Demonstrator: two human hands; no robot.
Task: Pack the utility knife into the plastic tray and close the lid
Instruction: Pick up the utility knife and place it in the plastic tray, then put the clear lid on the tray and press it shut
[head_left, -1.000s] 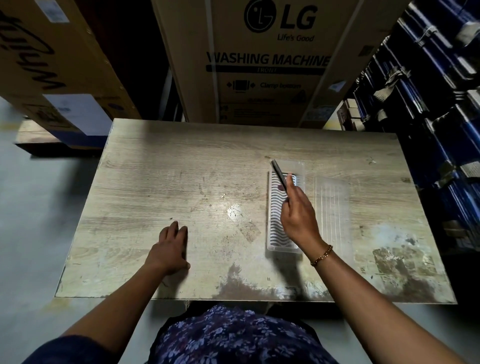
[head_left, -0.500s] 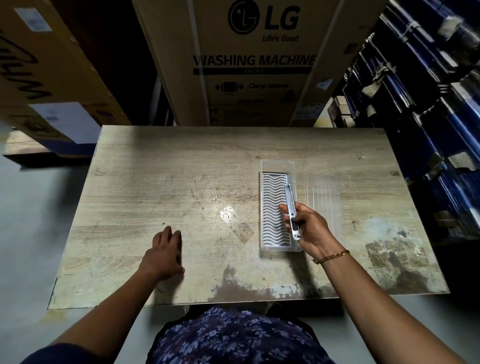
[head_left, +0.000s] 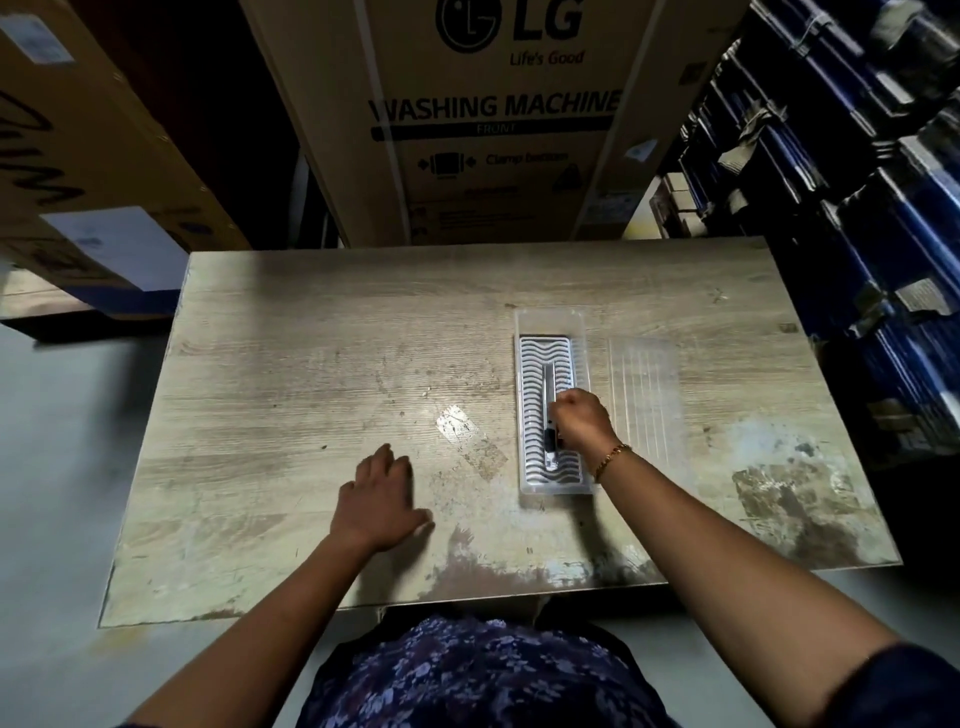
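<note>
A clear plastic tray (head_left: 550, 322) with a wavy-patterned insert lies lengthwise on the right half of the wooden table (head_left: 311, 364). The slim silver utility knife (head_left: 549, 384) lies along the tray's middle. My right hand (head_left: 582, 421) is closed on the knife's near half, resting over the tray. The clear ribbed lid (head_left: 644, 395) lies flat on the table just right of the tray, open. My left hand (head_left: 379, 499) rests palm down on the table, left of the tray, fingers apart and holding nothing.
A large LG washing machine carton (head_left: 493, 119) stands behind the table. Another carton (head_left: 78, 156) is at the back left. Stacked dark blue boxes (head_left: 857, 208) line the right side. The table's near edge is close to my body.
My right hand brought the knife from above the tray's far end down into the tray's middle and lowered it flat. My left hand stayed on the table.
</note>
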